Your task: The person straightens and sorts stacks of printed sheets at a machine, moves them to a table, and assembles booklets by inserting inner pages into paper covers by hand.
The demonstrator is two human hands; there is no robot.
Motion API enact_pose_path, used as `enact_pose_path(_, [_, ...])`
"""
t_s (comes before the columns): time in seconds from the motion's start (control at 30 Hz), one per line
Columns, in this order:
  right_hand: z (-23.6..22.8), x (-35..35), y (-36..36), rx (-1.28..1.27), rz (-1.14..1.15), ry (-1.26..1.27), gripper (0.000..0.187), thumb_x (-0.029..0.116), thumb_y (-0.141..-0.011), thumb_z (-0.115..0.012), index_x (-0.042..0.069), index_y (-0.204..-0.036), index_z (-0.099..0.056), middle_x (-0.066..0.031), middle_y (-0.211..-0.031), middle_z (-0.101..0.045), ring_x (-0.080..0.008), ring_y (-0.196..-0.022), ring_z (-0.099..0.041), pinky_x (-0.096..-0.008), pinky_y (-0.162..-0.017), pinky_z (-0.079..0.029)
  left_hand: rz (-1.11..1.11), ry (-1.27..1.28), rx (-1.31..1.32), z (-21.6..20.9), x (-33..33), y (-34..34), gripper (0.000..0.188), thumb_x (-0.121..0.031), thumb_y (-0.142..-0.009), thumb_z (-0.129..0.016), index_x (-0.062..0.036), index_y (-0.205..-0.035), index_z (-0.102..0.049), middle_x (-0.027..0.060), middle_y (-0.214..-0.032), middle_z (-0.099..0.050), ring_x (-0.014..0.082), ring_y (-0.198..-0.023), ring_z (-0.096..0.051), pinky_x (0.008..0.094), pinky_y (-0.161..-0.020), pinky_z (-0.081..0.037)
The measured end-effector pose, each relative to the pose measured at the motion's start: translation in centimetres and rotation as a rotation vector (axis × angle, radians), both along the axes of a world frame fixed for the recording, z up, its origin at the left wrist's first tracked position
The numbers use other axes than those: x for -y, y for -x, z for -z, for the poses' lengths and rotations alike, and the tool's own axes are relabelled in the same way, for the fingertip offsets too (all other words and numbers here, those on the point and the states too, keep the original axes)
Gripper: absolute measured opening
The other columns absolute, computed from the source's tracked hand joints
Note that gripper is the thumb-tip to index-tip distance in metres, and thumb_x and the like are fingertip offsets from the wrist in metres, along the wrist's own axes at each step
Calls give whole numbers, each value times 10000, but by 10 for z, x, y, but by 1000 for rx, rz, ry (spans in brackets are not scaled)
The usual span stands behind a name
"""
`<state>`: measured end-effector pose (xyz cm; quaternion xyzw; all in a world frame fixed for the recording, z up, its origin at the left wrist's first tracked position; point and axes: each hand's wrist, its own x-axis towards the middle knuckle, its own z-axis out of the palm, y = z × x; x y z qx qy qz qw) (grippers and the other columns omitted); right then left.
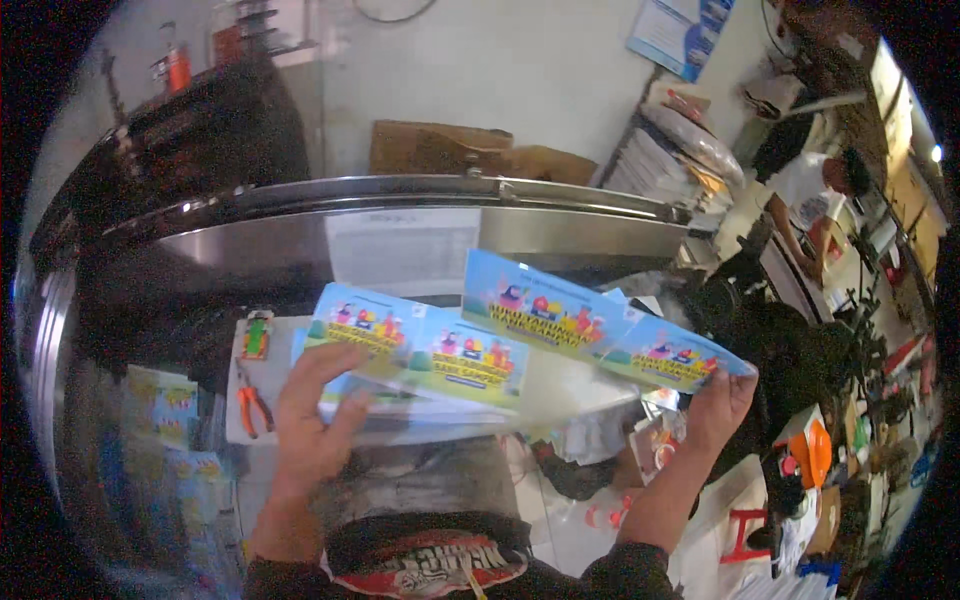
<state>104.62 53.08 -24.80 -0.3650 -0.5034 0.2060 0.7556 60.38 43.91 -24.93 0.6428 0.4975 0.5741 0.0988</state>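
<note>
Several printed sheets [470, 362], blue and green with a row of colourful cartoon figures, lie stacked on a white work surface in front of me. My left hand [318, 415] rests at the left end of this stack, thumb and fingers apart, fingertips over the top sheet. To the right, my right hand [722, 402] pinches the lower right corner of a separate long printed sheet [600, 335]. That sheet bears the same picture twice and slants up to the left, raised over the stack's right end. Whether its far end touches anything is hard to tell.
Orange-handled pliers [256, 408] and a small green packaged item [257, 335] lie left of the stack. A metal rail [400, 188] runs across the back. More printed sheets [175, 405] are at far left. Another person [820, 200] sits at the far right.
</note>
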Motion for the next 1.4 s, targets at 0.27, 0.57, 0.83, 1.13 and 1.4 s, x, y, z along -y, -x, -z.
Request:
enact_pose_path(0.27, [-5, 20, 49, -8, -249, -36, 221, -74, -864, -553, 53, -1020, -462, -97, -947, -612, -153, -843, -581, -318, -806, -474, 36, 75, 110, -20, 9, -4, 530, -118, -818, -655, 0, -1321, -533, 193, -1336, -526, 296, -1244, -500, 386, -995, -425])
enact_pose_path(0.57, [-11, 28, 64, -11, -261, 66, 222, 7, -830, -641, 53, -999, -504, -56, -914, -612, -116, -817, -577, -276, -781, -468, 35, 145, 178, -6, 8, -8, 548, -135, -831, -656, -1, -1342, -511, 163, -1271, -558, 262, -1195, -532, 385, -981, -434])
enact_pose_path(0.83, [-8, 29, 33, 87, -60, 124, 242, 24, -854, -632, 8, -1066, -517, -95, -999, -635, -153, -913, -604, -292, -839, -480, 141, 183, 210, -7, -9, -23, 585, -133, -834, -662, -24, -1379, -478, 155, -1291, -549, 253, -1195, -538, 381, -984, -435])
enact_pose_path(1.13, [103, -66, -85, -305, 201, 344, 329, 85, -906, -627, -63, -1169, -496, -130, -1078, -610, -170, -911, -612, -296, -784, -501, -66, 210, 175, 19, -22, 39, 484, -98, -868, -624, -27, -1334, -512, 128, -1334, -538, 235, -1221, -530, 356, -989, -429])
enact_pose_path(1.4, [165, -69, -141, 63, 516, 682, 278, 179, -877, -669, -75, -979, -624, -97, -813, -638, -166, -687, -575, -313, -608, -474, -190, 313, 235, 52, -19, 84, 436, -68, -898, -607, -19, -1322, -518, 125, -1290, -578, 221, -1198, -542, 346, -993, -422])
